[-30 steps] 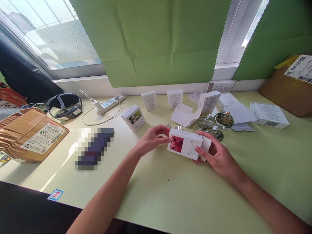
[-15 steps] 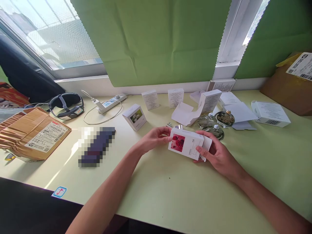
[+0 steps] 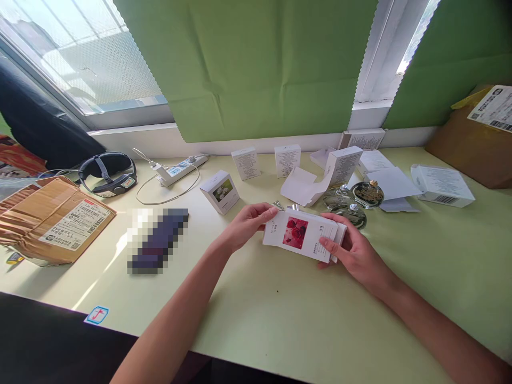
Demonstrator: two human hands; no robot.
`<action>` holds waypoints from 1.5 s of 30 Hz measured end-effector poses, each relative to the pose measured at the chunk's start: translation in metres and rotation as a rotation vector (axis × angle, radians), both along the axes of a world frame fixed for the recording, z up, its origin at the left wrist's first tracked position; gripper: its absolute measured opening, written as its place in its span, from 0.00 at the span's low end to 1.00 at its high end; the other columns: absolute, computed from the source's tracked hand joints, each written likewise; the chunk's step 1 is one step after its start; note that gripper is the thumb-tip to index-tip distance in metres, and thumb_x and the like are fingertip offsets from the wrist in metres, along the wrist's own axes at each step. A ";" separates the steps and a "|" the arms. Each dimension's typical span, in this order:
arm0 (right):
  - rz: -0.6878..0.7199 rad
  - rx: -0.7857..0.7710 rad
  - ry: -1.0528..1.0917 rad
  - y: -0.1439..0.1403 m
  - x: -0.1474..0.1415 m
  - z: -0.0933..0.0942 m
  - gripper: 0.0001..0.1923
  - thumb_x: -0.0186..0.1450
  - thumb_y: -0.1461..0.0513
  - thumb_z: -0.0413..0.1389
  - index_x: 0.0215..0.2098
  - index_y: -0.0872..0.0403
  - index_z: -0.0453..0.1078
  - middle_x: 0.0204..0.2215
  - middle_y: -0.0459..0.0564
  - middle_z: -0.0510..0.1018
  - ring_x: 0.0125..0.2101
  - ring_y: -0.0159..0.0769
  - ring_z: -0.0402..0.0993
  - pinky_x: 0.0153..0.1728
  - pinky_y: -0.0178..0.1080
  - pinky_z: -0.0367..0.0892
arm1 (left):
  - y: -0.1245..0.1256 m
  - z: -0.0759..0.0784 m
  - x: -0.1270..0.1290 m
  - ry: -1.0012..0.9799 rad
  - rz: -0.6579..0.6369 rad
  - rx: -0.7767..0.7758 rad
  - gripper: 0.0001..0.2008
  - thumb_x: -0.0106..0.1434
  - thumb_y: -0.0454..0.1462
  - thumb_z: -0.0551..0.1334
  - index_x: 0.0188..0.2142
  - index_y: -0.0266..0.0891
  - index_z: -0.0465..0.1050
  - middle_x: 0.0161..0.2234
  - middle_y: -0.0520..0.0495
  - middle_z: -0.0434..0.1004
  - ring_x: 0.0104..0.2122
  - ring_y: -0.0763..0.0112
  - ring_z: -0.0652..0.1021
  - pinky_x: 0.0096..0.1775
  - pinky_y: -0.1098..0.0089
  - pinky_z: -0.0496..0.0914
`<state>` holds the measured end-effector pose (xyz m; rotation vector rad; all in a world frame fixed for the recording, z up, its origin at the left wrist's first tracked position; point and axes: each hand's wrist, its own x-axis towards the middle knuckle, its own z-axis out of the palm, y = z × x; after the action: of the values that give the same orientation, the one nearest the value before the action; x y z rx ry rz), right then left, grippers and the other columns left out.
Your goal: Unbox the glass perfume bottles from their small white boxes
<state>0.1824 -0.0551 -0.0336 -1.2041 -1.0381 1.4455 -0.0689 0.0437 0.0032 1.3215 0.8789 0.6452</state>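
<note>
Both hands hold a small white carton (image 3: 301, 235) with a red flower picture on its face, lifted just above the middle of the pale green table (image 3: 280, 320). The left hand (image 3: 248, 223) pinches the carton's left end, where a flap stands open toward the person; the right hand (image 3: 356, 255) grips its right end, fingers curled under and thumb along the near edge.

Just behind the carton lie two round glass bottles (image 3: 352, 205), very near the right hand's knuckles, and beyond them an opened white box (image 3: 338, 169) with its flap spread flat. A closed box with a white flower picture (image 3: 220, 192) sits left of the left hand, a little apart. Two more small boxes (image 3: 266, 161) stand near the window sill.

Toward the person the table is bare up to its near edge, which runs diagonally under both forearms. A brown parcel (image 3: 52, 221) lies at the far left edge and a cardboard box (image 3: 476, 144) at the far right, both well apart from the hands.
</note>
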 end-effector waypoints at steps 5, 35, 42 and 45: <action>0.002 -0.006 0.023 0.000 0.004 0.001 0.28 0.65 0.51 0.62 0.60 0.43 0.59 0.47 0.49 0.75 0.39 0.41 0.74 0.31 0.47 0.83 | 0.002 0.000 -0.008 -0.122 -0.152 -0.102 0.20 0.68 0.50 0.60 0.44 0.37 0.80 0.45 0.40 0.81 0.41 0.63 0.79 0.39 0.67 0.73; 0.341 -0.465 0.153 -0.006 0.023 0.008 0.14 0.64 0.50 0.54 0.37 0.49 0.75 0.13 0.43 0.66 0.12 0.26 0.55 0.13 0.31 0.42 | -0.057 0.019 0.034 0.082 -0.122 0.754 0.11 0.67 0.43 0.62 0.46 0.42 0.74 0.42 0.43 0.66 0.45 0.62 0.68 0.49 0.63 0.69; 0.416 -0.480 0.119 -0.010 0.021 0.018 0.24 0.68 0.43 0.46 0.43 0.50 0.73 0.11 0.43 0.68 0.11 0.28 0.56 0.12 0.30 0.48 | -0.050 0.006 0.034 -0.051 -0.089 0.427 0.07 0.72 0.43 0.55 0.42 0.42 0.60 0.39 0.48 0.65 0.38 0.71 0.72 0.38 0.69 0.72; 0.430 -0.420 0.079 -0.010 0.019 0.028 0.35 0.68 0.37 0.40 0.56 0.51 0.69 0.12 0.44 0.70 0.13 0.32 0.63 0.14 0.31 0.55 | -0.045 0.002 0.035 -0.036 -0.071 0.393 0.07 0.73 0.41 0.51 0.46 0.43 0.61 0.44 0.46 0.65 0.36 0.72 0.73 0.36 0.70 0.73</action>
<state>0.2017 -0.0653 -0.0060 -1.2454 -1.0076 2.1098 -0.0343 -0.0016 0.0050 1.6788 0.6926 0.8110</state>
